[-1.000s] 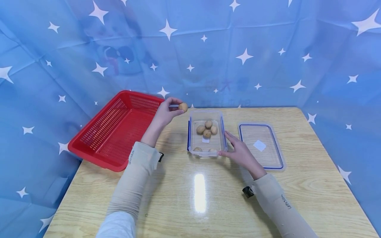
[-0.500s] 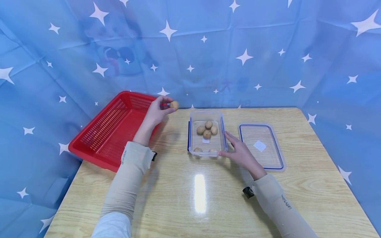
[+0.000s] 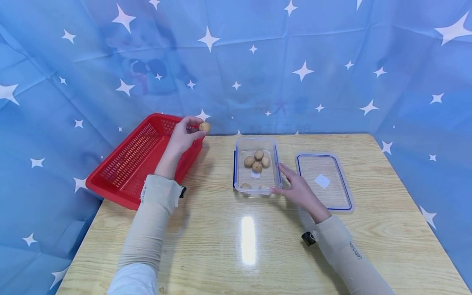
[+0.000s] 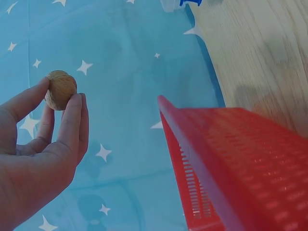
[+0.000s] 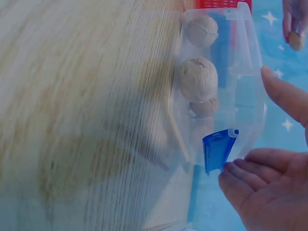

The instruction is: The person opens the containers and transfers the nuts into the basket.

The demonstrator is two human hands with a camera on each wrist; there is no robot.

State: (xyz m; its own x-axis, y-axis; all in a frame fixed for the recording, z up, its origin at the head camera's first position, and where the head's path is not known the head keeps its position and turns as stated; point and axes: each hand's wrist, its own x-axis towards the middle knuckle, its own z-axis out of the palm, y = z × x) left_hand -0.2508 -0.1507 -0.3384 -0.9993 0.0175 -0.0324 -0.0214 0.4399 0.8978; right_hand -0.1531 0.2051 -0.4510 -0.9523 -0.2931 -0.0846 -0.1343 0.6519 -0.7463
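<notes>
My left hand (image 3: 181,135) pinches a walnut (image 3: 204,128) between thumb and fingertips, over the far right rim of the red basket (image 3: 127,153). In the left wrist view the walnut (image 4: 61,90) is raised, with the basket rim (image 4: 192,144) to its right. Several more walnuts (image 3: 257,166) lie in the lidless clear plastic box (image 3: 274,182). My right hand (image 3: 299,189) rests at that box's near right corner, thumb on the front, straight fingers along the side. In the right wrist view its fingertips (image 5: 231,178) lie right by a blue latch (image 5: 219,150).
A clear lid (image 3: 333,194) with a blue seal and a white label (image 3: 322,180) lies flat to the right of the box. All stand on a wooden table (image 3: 217,246). Behind it hangs a blue curtain (image 3: 258,65) with white stars.
My left hand has moved left, carrying the walnut from beside the box to the basket's far right rim. My right hand and the box have stayed put.
</notes>
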